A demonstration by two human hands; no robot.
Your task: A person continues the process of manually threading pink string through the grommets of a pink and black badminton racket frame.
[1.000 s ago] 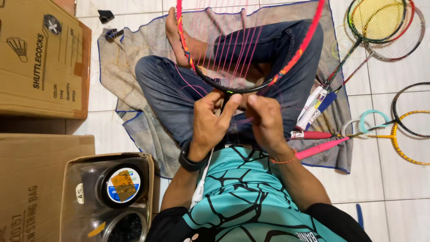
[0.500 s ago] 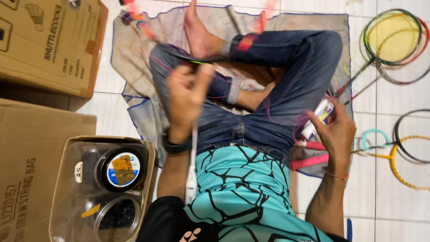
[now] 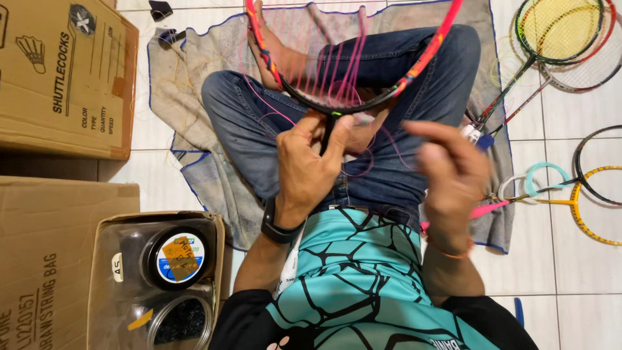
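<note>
A single view is given, taken from a camera worn on the person's head and aimed steeply downward over the chest and crossed legs. The patterned shirt (image 3: 363, 285) is seen closest, at the lower edge, so the body is viewed from above and behind its own front. The left hand (image 3: 311, 165) and right hand (image 3: 453, 178) are caught at close range near the middle, the right one blurred. The tiled floor (image 3: 551, 279) is taken in at the sides, with cardboard boxes (image 3: 58, 78) toward the left edge. No second view is supplied, so nothing is shared.
</note>
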